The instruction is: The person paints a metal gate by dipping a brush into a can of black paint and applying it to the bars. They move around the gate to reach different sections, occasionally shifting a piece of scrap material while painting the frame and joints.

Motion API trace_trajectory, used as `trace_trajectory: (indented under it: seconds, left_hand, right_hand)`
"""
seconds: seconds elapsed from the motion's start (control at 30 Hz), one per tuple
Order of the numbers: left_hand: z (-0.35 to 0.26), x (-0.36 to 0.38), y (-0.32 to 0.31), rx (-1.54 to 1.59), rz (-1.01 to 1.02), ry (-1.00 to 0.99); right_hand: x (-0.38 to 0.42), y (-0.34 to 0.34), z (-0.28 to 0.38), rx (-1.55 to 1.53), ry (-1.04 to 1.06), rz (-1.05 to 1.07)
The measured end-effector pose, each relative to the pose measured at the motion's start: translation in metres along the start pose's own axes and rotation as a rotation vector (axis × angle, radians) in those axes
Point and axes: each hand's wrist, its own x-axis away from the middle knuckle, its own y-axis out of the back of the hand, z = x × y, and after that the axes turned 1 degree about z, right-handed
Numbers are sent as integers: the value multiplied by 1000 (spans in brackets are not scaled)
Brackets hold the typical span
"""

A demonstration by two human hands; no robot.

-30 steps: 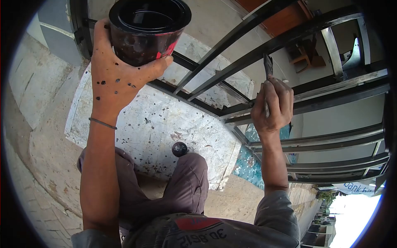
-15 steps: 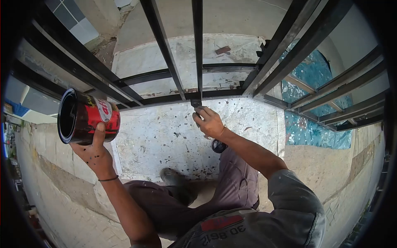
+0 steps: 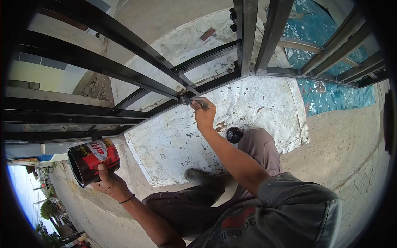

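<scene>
My left hand (image 3: 111, 187) is wrapped round a red and black paint can (image 3: 108, 155), which is tilted with its dark mouth facing left. Dark specks dot the back of that hand. In my right hand (image 3: 205, 115) is a paintbrush (image 3: 185, 100), gripped by its handle. Its dark bristles meet the lower rail of a black metal gate (image 3: 155, 110), near the foot of an upright bar. I cannot make out how much of the bristles touches the metal.
A paint-spattered white sheet (image 3: 173, 153) covers the ground under the gate. A round dark container (image 3: 234, 134) stands on it by my knee. Behind the bars lies a reddish-brown block (image 3: 208, 34). A blue sheet (image 3: 331, 97) lies beneath a greyer gate panel (image 3: 289, 72) on the right.
The view has turned and shifted. The brush now sits at the foot of another bar, further left along the rail. My left hand still holds the can, now lower in view.
</scene>
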Motion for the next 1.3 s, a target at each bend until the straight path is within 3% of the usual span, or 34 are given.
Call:
trace_trajectory:
  seconds: [0.03,0.1,0.13,0.2,0.3,0.33,0.43,0.47,0.53,0.57,0.63,0.7,0.77,0.9,0.97,1.03,1.13,1.3]
  left_hand:
    - [0,1,-1,-15,16,-8]
    - [-2,3,-9,-6,18,-46]
    - [0,4,-6,-7,23,-35]
    - [1,5,-2,-10,31,-27]
    - [-3,6,-4,-5,16,-27]
    - [-5,7,-5,4,17,-32]
    - [-9,7,-6,4,22,-40]
    - [-10,6,-4,-6,25,-40]
    - [-9,5,-4,8,12,-34]
    - [-9,6,-3,26,6,-28]
    - [-11,8,-2,39,-17,8]
    - [-17,8,-4,48,-19,3]
    - [-22,8,-2,42,-36,-19]
    - [-24,13,12,40,-41,3]
    - [-25,13,15,46,-51,11]
    - [-30,14,10,49,-92,-24]
    - [-34,12,2,56,-82,-4]
    - [-33,11,2,87,-37,-61]
  right_hand:
    - [1,0,1,-5,-2,-4]
    - [13,-11,50,-393,-186,29]
    - [12,-10,60,-395,-189,28]
    - [5,-7,73,-709,-375,24]
    - [-1,8,12,-605,-435,-144]
    - [-5,15,-8,-481,-389,-249]
    - [7,48,-48,-25,47,-138]
    - [18,52,-37,-26,46,-135]
    - [37,55,-6,589,559,278]
    - [31,53,-3,595,563,293]
    - [3,46,0,763,928,577]
    - [-27,38,15,886,920,771]
    - [-33,31,41,885,1125,863]
    - [-15,14,103,881,1308,886]
    - [-5,6,115,808,1512,865]
    - [-11,16,104,836,1550,941]
    - [-54,52,51,1212,1409,1243]
    - [-37,55,48,1116,1279,1176]
